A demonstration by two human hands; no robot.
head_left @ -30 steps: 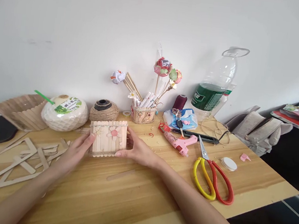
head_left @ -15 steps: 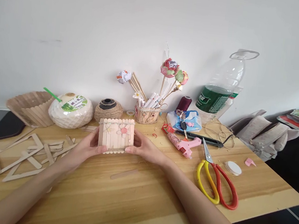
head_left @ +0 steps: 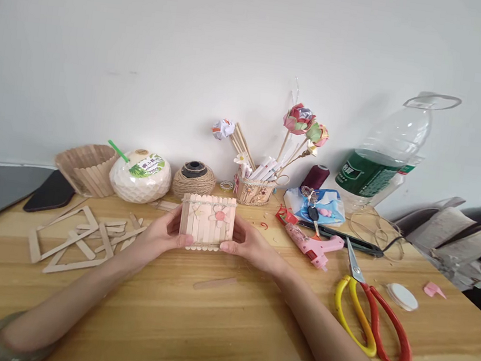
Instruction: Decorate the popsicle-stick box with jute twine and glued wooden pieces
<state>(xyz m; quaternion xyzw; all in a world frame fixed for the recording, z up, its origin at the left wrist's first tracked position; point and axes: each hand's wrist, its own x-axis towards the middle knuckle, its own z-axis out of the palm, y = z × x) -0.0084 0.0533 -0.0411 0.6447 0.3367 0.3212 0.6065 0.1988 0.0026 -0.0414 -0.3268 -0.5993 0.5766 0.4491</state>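
Note:
Between my two hands stands a small popsicle-stick box [head_left: 205, 228], with a strip of twine near its top edge and two flowers on the front, one with a pink centre. My left hand [head_left: 170, 233] grips its left side, thumb on the lower front corner. On the opposite side my right hand [head_left: 247, 243] holds it the same way. The fingers behind the box are mostly hidden. A single flat stick [head_left: 214, 283] lies on the wooden table [head_left: 188, 337] in front of the box. Loose popsicle sticks [head_left: 86, 241] are heaped left of my left forearm.
Behind stand a stick basket [head_left: 85, 168], a wrapped coconut [head_left: 139, 183], a twine spool [head_left: 194, 181] and a decorated holder [head_left: 254, 192] with paper flowers. To the right lie a pink glue gun [head_left: 313, 247], scissors [head_left: 365, 305], a white lid [head_left: 402, 296] and a large plastic bottle [head_left: 375, 173].
The camera view has turned left, so everything appears shifted to the right. Both hands keep hold of the box, which faces forward a little more squarely.

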